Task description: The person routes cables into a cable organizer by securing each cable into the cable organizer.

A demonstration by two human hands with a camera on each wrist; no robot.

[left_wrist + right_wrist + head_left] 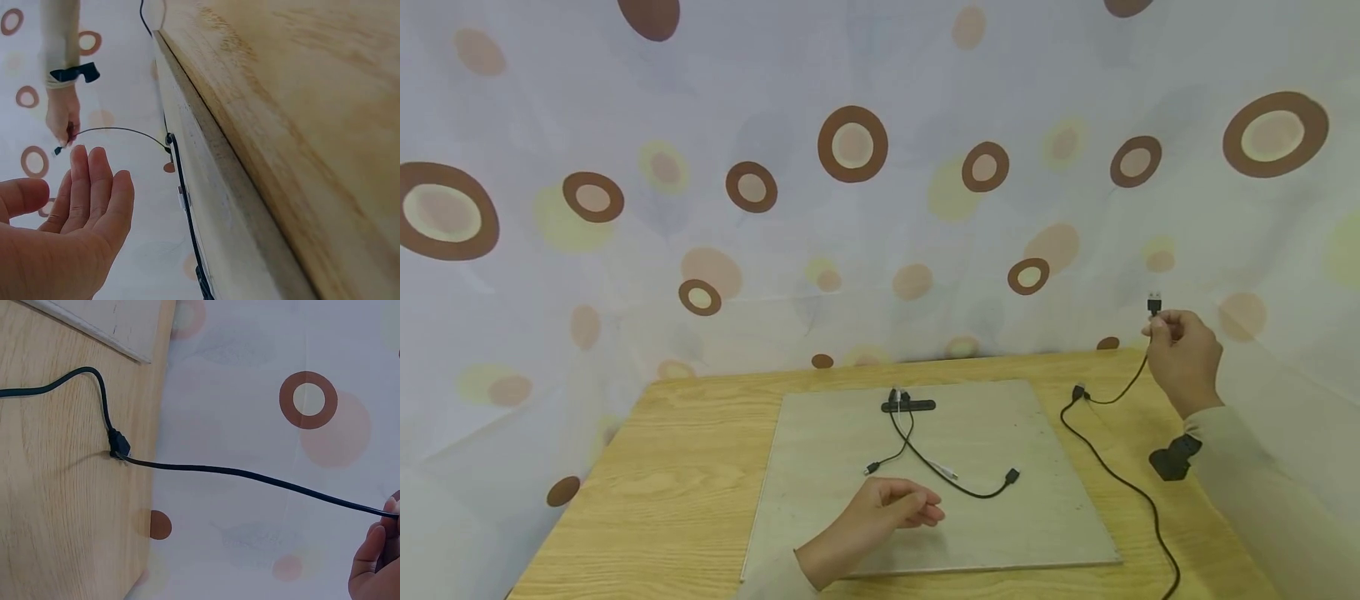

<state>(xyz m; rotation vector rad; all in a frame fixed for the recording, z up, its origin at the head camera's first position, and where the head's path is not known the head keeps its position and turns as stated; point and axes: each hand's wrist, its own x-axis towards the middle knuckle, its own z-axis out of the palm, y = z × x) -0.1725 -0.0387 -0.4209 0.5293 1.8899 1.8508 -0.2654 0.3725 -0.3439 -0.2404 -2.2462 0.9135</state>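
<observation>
At the right, above the table, my right hand [1187, 358] pinches a black USB cable [231, 473] just below its plug [1154, 303], which points up. From there the thin lead runs down to a black connector [1078, 392] lying on the wood, and a longer black cable [1112, 477] continues toward the near edge. My left hand [887, 510] hovers over the front of the pale board [820, 442], holding nothing, thumb apart from loosely bent fingers. In the left wrist view the left palm [62, 250] faces up, and the right hand [62, 115] appears beyond it.
A black slotted cable holder [925, 405] sits at the back of the board with black and white cables in it. Their ends, including a black connector [1012, 476] and a smaller black plug [872, 468], lie on the board. A patterned curtain [880, 250] hangs behind the table.
</observation>
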